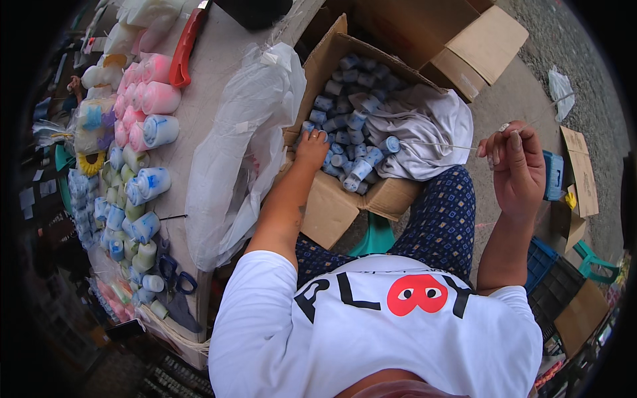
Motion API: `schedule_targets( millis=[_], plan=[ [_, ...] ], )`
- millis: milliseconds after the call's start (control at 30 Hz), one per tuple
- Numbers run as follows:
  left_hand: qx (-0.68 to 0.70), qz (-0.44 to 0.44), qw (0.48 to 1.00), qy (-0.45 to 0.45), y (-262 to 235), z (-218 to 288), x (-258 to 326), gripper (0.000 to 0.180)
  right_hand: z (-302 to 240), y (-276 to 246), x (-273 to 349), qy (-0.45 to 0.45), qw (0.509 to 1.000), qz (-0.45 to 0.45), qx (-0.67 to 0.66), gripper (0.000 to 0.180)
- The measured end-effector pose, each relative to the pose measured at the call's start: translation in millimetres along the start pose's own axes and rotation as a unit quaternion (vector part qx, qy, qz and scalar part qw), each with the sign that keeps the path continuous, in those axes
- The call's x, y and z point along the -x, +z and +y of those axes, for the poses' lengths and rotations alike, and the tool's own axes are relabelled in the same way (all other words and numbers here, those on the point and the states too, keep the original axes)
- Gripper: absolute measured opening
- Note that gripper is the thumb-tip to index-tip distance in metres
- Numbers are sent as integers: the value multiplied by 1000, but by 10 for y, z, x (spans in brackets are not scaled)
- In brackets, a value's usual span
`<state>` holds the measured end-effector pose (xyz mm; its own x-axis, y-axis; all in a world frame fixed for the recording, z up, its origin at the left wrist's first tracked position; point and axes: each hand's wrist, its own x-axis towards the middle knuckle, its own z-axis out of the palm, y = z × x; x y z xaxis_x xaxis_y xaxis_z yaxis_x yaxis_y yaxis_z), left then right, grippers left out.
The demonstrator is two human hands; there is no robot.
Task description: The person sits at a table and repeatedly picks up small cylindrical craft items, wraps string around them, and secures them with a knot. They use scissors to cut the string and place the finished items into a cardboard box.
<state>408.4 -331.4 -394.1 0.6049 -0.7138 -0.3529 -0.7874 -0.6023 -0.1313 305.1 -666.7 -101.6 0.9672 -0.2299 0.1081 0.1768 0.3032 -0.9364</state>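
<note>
An open cardboard box [330, 207] between my knees holds many short blue-and-white candles [357, 120]. At its left side my left hand [312, 147] is closed, its fingers curled over a candle among the pile; its fingertips are partly hidden. My right hand [514, 162] is raised to the right of the box, thumb and fingers pinched on a thin pale wick cord [438, 144]. That cord stretches left to a blue-and-white candle [390, 144] at the pile's right side, and its other end sticks out past my fingers. A grey-white cloth [431, 126] lies over the box's right part.
On the table at left stand pink candles [159, 98] and blue-and-white candles [151, 184]. A red-handled tool [188, 50], dark blue scissors [169, 270] and a clear plastic bag [239, 146] lie there too. Another cardboard box [481, 53] stands beyond; crates [554, 285] are at right.
</note>
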Motion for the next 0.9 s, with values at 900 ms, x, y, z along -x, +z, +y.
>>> schedule_targets(
  millis=[900],
  plan=[
    [957, 163, 225, -81, -2307, 753, 1995, 44, 1, 969, 1269, -104, 913, -204, 337, 19]
  ],
)
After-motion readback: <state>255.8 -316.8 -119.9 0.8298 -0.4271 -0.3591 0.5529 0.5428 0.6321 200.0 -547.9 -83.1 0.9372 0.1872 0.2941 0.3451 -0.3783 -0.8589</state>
